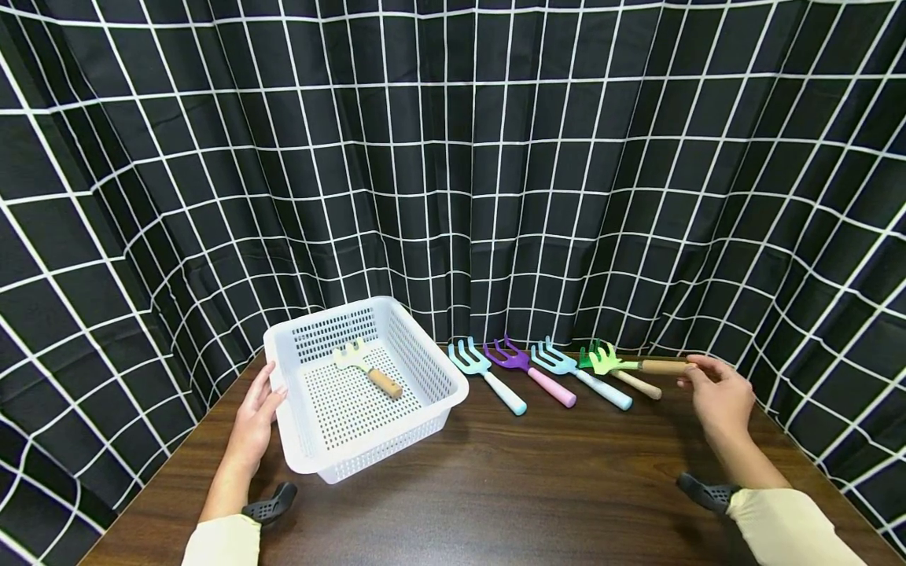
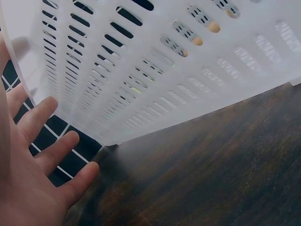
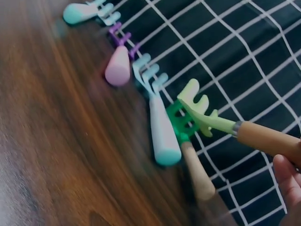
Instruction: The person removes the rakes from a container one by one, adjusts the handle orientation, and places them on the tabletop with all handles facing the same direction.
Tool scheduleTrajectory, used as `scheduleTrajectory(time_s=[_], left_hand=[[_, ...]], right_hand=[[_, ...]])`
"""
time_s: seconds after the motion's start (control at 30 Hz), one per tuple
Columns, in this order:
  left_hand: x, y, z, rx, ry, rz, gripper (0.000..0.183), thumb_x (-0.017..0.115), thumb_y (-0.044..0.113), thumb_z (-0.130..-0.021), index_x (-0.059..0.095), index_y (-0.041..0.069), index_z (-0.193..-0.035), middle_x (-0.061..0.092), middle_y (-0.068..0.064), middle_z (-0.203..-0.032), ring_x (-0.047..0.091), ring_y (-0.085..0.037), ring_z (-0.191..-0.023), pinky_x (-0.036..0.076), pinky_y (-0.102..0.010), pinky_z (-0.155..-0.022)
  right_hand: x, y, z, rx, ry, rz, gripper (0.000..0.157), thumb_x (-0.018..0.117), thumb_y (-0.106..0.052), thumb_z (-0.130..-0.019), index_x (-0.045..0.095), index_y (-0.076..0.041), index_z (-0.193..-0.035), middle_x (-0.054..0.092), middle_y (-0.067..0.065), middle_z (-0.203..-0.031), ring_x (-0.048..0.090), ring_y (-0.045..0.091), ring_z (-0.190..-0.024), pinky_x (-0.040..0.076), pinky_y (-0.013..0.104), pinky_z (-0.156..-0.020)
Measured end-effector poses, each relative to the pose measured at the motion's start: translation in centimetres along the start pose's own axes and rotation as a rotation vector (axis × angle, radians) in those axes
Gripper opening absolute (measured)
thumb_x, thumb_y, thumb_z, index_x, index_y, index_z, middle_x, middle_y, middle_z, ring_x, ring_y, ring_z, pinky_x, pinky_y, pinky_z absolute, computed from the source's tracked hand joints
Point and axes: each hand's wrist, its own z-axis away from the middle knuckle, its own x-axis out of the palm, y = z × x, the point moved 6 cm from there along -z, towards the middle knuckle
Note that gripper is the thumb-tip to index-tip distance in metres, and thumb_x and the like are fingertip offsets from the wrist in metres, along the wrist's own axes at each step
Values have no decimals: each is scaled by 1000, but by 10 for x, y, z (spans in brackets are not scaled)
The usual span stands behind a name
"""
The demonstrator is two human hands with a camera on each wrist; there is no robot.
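A white basket (image 1: 293,448) was noted on the left, its rim gripped by the left hand (image 1: 251,417). Well apart, at the right, the lime rake (image 1: 637,364) was found pinched at its handle end by the right hand (image 1: 722,397), the nearer. Its long axis was laid sideways, tines directed left, basketward, across a green rake (image 1: 637,384).
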Motion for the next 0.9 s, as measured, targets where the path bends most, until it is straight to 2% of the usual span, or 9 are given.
scheduleTrajectory(time_s=[0.23,0.5,0.6,0.67,0.8,0.9], left_hand=[[0,0,0,7,1,4,61,42,24,-105,13,10,-157,29,-24,-153,51,-1,-107,41,-13,-82],[1,1,-1,19,1,9,60,40,20,-105,12,10,-157,28,-26,-152,49,1,-106,41,-12,-81],[1,1,0,16,-2,12,60,40,19,-106,11,10,-157,26,-26,-153,49,2,-105,41,-12,-81],[1,0,-1,8,-5,9,60,40,20,-106,11,11,-157,25,-24,-154,48,3,-106,40,-12,-82],[1,-1,-2,0,-9,4,60,40,20,-106,10,12,-157,24,-23,-155,48,4,-106,39,-12,-83],[0,-2,-2,-3,-8,4,60,40,20,-106,10,12,-157,25,-23,-155,48,3,-106,39,-12,-83]], right_hand=[[-13,22,-10,105,59,-112,24,59,-7,-94,64,9,-112,55,-27,-67,57,-7,-51,42,11,-47],[-24,42,-13,188,95,-105,19,58,-6,-93,64,5,-107,52,-27,-63,56,-7,-49,43,11,-46],[-27,51,-13,229,111,-127,15,58,-7,-93,66,0,-104,52,-25,-65,57,-7,-49,44,11,-46],[-28,58,-15,262,121,-151,10,59,-7,-93,68,-8,-95,52,-23,-66,57,-6,-49,46,13,-47],[-29,68,-16,314,123,-211,18,59,-6,-92,66,-21,-84,53,-19,-69,58,-4,-48,47,14,-47],[-29,72,-15,315,101,-218,20,58,-4,-92,64,-20,-82,53,-19,-67,58,-3,-47,46,13,-47]])
